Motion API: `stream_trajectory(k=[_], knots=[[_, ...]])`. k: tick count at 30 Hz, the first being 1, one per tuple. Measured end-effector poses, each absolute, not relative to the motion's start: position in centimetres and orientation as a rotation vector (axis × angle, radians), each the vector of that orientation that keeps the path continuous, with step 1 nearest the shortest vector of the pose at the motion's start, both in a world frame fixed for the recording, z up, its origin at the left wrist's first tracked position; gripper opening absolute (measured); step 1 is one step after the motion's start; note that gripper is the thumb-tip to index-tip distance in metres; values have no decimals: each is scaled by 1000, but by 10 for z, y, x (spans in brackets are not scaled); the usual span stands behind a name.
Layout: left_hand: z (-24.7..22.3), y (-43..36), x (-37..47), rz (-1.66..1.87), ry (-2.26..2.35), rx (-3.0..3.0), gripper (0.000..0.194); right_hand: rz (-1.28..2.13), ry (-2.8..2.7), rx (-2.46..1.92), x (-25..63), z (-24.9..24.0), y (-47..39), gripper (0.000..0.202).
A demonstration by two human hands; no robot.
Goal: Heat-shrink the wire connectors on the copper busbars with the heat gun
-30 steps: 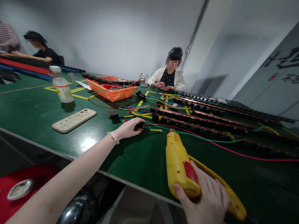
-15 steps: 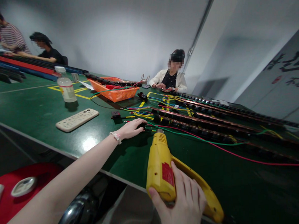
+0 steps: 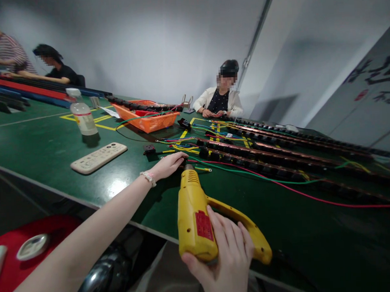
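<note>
My right hand (image 3: 227, 252) is wrapped round the rear of a yellow heat gun (image 3: 193, 210) with a red label. The gun's nozzle points away from me, close to the fingertips of my left hand (image 3: 169, 164). Those fingers are pressed round a small black part, mostly hidden behind them and the nozzle. Just right of the nozzle lies a short yellow-green wire (image 3: 202, 169) with a metal lug at its end. Red and green wires run rightward from beside my left hand.
Long black-and-copper bars (image 3: 263, 160) lie across the right side. A beige remote (image 3: 99, 158), a bottle (image 3: 84, 118) and an orange basket (image 3: 152, 123) stand left and behind. Across the table sits a person (image 3: 219, 99); two more people are at far left.
The heat gun and my right hand have moved left, bringing the nozzle closer to my left hand. The lug of the yellow-green wire now shows. My left fingers have drawn closer together.
</note>
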State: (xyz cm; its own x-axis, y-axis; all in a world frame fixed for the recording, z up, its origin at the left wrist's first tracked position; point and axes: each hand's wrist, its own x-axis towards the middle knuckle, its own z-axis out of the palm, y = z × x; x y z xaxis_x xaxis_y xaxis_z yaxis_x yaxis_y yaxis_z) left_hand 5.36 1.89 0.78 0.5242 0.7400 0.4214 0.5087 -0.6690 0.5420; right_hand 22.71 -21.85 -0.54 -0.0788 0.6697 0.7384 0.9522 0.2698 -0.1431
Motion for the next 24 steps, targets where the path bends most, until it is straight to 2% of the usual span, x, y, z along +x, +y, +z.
stream_trajectory(k=[15, 24], knots=[[13, 13, 55, 904, 1187, 2462, 27, -563, -1816, -1454, 275, -7, -222, 74], [12, 7, 59, 869, 1255, 2533, 31, -623, -1790, -1519, 300, -4, -231, 63]])
